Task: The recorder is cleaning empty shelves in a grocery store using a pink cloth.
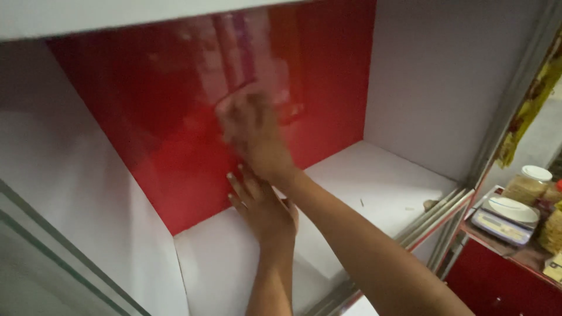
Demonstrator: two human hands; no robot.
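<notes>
both hands [257, 169] flat on glossy red back panel [170, 111]

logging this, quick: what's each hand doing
left hand: open, flat against glossy red back panel
right hand: blurred on the panel, cannot tell

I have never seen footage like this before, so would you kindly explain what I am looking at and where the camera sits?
There is no machine here: a person wears a camera on the head, and it looks down along their two bare arms. This single picture is that view.

Both hands reach into an open cabinet compartment with white side walls and a white shelf floor. Its glossy red back panel fills the rear. The right hand, blurred by motion, lies against that panel; whether it holds anything cannot be told. The left hand is flat and open near the panel's lower edge, holding nothing.

Sliding-door tracks run along the front. To the right, a lower red counter carries a small weighing scale and a lidded jar.
</notes>
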